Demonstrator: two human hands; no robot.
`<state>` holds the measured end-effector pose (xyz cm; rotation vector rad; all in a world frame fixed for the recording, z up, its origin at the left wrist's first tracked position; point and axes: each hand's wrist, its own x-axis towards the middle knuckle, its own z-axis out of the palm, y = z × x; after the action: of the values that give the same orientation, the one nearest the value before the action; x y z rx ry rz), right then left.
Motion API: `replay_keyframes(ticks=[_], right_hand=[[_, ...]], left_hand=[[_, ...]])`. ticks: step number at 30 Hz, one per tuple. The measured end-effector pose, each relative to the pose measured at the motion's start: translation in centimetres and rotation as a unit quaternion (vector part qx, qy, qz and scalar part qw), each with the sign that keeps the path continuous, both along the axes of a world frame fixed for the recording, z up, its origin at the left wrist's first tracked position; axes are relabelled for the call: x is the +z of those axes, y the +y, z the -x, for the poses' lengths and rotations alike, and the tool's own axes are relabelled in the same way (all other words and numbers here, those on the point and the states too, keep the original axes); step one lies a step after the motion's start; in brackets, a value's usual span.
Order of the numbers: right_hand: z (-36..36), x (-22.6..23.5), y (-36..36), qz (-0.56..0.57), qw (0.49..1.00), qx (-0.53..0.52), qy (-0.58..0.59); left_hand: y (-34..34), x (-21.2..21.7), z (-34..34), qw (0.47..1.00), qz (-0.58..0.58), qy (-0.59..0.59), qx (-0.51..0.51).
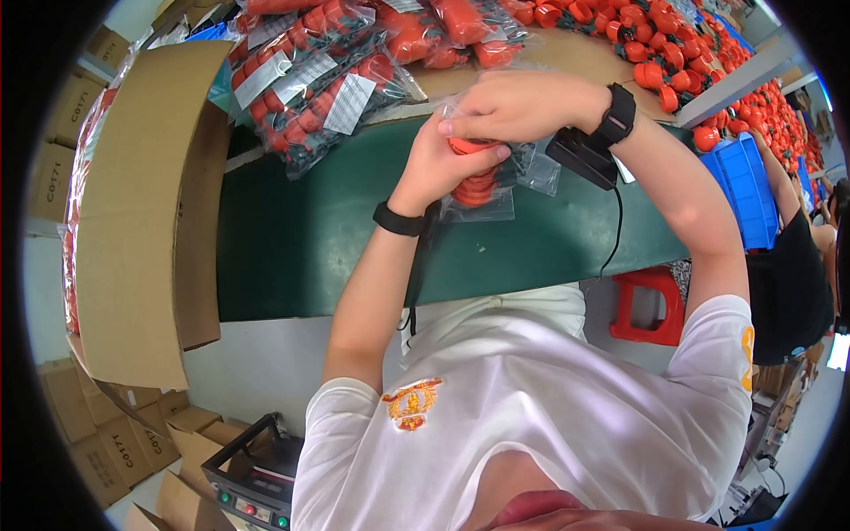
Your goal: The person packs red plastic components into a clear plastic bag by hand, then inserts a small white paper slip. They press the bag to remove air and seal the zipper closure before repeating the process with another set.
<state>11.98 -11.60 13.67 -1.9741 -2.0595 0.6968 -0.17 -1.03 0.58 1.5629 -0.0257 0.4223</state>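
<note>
Clear plastic bag of round red pieces point(476, 189), gripped by the left hand point(438, 166), seems best held steady beneath the right hand point(518, 104), whose hold is unclear

The person point(531, 389) has two hands point(434, 168) point(518, 102) and two black wristbands point(398, 219) point(617, 115) — plus one red stool point(655, 277), one green tabletop point(336, 248).

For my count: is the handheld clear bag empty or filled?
Not empty: stacked orange-red pieces show in the clear bag; left hand and right hand hide whether it is full.
</note>
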Motion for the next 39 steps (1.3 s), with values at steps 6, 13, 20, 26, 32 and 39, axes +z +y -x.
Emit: replay_keyframes(ticks=[6, 13, 20, 26, 32, 39], right_hand=[[-1.2, 0.3, -1.1, 0.016, 0.999, 0.029, 0.029], [-1.3, -0.3, -1.6, -0.047, 0.988, -0.026, 0.142], [-1.1, -0.1, -0.3, 0.082, 0.993, 0.025, 0.08], [-0.8, 0.2, -0.4, 0.11, 0.992, 0.017, 0.059], [-2.0, -1.0, -2.0, -0.207, 0.977, 0.027, -0.049], [-1.9, 0.7, -3.1, -0.287, 0.951, -0.014, -0.118]], left_hand=[[-0.1, 0.0, 0.0, 0.996, 0.089, -0.012, -0.004], [0.0, -0.2, 0.0, 0.998, 0.067, -0.007, 0.011], [-0.4, 0.8, 0.4, 0.998, 0.062, 0.002, 0.002], [-0.5, 0.3, 0.0, 0.999, -0.025, -0.015, 0.021], [-0.2, -0.5, -0.1, 0.998, 0.058, -0.016, 0.023], [-0.3, 0.5, 0.3, 0.998, 0.058, 0.028, 0.005]])
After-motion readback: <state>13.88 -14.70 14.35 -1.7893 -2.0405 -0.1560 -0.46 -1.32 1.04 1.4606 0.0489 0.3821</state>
